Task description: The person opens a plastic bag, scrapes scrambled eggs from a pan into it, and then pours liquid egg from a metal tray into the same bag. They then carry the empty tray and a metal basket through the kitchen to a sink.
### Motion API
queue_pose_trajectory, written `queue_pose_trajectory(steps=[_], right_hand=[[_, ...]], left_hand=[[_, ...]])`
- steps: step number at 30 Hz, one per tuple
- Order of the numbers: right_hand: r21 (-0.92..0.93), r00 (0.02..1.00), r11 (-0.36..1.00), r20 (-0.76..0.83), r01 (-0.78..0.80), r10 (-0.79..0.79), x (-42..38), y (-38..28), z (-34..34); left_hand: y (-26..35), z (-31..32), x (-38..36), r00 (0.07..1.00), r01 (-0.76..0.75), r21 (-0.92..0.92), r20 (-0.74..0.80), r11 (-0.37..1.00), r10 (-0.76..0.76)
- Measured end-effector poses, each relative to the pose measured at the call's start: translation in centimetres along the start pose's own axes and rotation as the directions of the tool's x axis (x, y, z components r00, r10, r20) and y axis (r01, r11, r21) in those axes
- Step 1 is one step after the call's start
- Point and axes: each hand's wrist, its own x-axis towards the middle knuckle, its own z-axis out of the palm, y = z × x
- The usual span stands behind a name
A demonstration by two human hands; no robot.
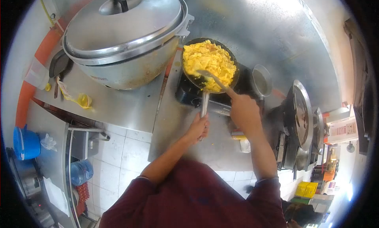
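Observation:
My left hand [197,128] is wrapped round the metal handle of a dark frying pan [233,54], which sits over a black portable stove [189,94]. Yellow scrambled eggs [211,61] fill most of the pan. In my right hand [242,109] is a spatula [215,78], its blade tilted down into the near part of the eggs. The fingers of that hand are closed on the spatula's handle, so most of the handle is hidden.
Left of the pan stands a big lidded pot [122,70] on a steel counter [118,105]. A small bowl [261,80] is right of the stove. Farther right are a large round metal lid [303,115] and dark cookware. A yellow ladle [84,101] lies at the left.

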Motion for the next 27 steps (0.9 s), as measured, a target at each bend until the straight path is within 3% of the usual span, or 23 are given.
queue_pose_trajectory(steps=[5,8,12,15,18,21,27], right_hand=[[-0.064,0.992,0.992,-0.069,0.105,-0.109,-1.0,-1.6,-0.8],[-0.017,0.997,0.998,0.044,0.057,-0.056,2.3,-0.8,3.4],[-0.010,0.999,1.000,-0.030,0.024,-0.025,-0.7,1.5,-1.7],[0.011,1.000,1.000,0.015,0.001,-0.001,-1.8,1.8,-3.3],[-0.053,0.985,0.993,0.144,0.108,-0.099,0.2,1.2,1.4],[0.025,0.997,0.998,0.058,0.055,-0.057,0.3,1.5,3.1],[-0.039,0.990,0.995,-0.104,0.097,-0.100,-2.0,0.6,0.3]], left_hand=[[0.2,0.3,-0.1,1.000,0.000,0.021,-0.017,1.000,0.000],[0.4,0.3,-0.6,0.999,0.034,0.020,-0.017,0.999,-0.033],[0.5,0.2,-0.3,0.999,0.029,0.021,-0.019,0.999,-0.029],[0.4,0.3,-0.4,1.000,0.013,0.033,-0.016,0.999,-0.013],[0.7,0.5,-0.4,1.000,0.019,0.023,-0.018,1.000,-0.019],[0.4,-0.3,-0.3,0.998,0.057,-0.015,0.001,0.998,-0.057],[0.4,0.2,-0.1,0.999,0.049,-0.006,-0.022,0.999,-0.050]])
